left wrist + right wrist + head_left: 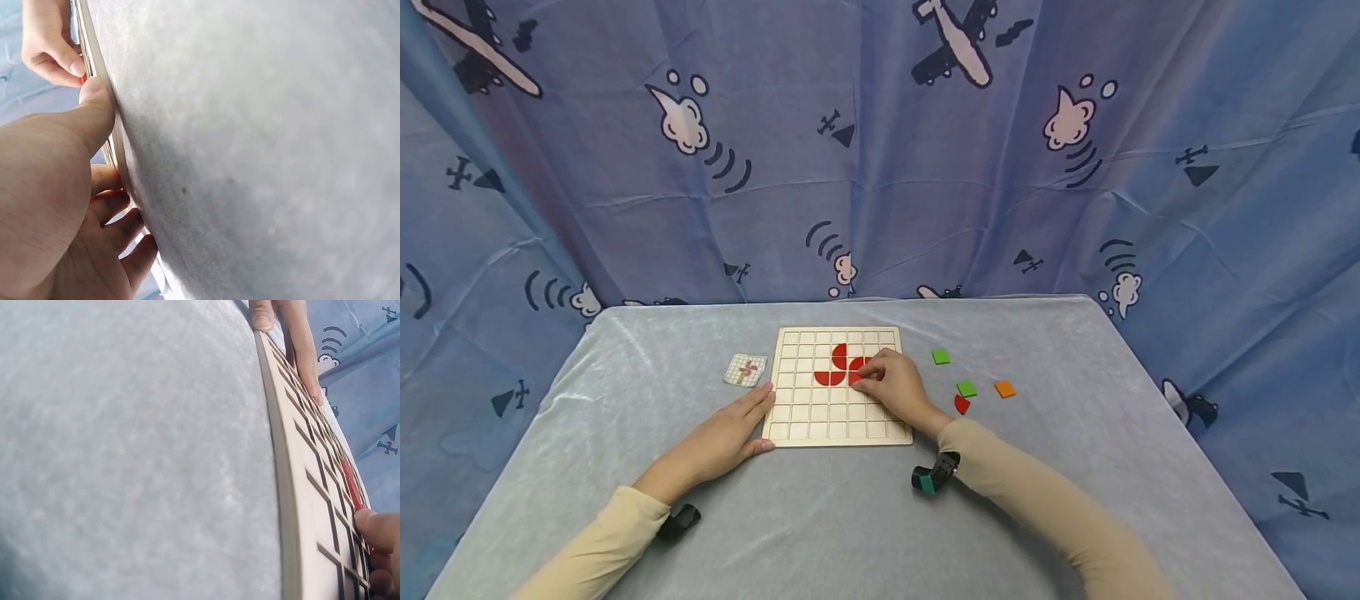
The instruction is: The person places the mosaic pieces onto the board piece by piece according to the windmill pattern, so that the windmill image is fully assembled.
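A wooden grid board (797, 423) lies on the table, with several red quarter-circle pieces (830, 378) set in its middle cells. My left hand (718, 442) rests along the board's left edge, fingers stretched out and thumb at the near left corner. In the left wrist view, that thumb (94, 106) touches the board's rim. Over the board, my right hand (897, 387) pinches a red quarter-circle piece (853, 378) between thumb and fingers, low at the grid. The right wrist view shows the right thumb (375, 528) against red; the fingers partly hide the piece.
A small pattern card (746, 370) with a red figure lies left of the board. To the right are two green squares (941, 357), an orange square (1005, 389) and a loose red quarter-circle piece (962, 404). A patterned blue curtain (880, 167) hangs behind the cloth-covered table (820, 517).
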Motion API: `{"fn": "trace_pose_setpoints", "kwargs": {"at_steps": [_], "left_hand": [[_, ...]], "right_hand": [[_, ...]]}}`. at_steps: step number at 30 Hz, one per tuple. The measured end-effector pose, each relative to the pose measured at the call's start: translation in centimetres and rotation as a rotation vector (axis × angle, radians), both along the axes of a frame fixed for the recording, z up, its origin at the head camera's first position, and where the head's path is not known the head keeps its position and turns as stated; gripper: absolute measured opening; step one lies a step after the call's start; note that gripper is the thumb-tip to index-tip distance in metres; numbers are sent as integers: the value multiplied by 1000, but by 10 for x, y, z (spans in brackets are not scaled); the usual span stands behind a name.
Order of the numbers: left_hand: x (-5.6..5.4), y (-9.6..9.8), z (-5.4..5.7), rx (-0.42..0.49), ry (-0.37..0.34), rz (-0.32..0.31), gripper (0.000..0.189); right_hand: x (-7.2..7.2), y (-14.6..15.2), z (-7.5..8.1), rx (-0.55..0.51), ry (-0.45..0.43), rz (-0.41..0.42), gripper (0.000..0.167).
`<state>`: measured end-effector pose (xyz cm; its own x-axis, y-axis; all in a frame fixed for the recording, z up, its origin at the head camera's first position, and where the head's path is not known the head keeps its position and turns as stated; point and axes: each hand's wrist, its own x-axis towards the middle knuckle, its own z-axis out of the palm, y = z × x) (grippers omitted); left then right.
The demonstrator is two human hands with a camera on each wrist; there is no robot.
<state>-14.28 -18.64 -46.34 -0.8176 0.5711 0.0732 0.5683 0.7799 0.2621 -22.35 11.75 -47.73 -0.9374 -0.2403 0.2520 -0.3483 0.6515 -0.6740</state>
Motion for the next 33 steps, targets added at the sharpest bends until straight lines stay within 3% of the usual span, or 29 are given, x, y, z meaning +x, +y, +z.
{"fn": "trace_pose_setpoints", "kwargs": {"at_steps": [33], "left_hand": [[3,1,3,2,19,-10,73]], "right_hand": [[0,-2,4,5,-20,-13,16]]}}
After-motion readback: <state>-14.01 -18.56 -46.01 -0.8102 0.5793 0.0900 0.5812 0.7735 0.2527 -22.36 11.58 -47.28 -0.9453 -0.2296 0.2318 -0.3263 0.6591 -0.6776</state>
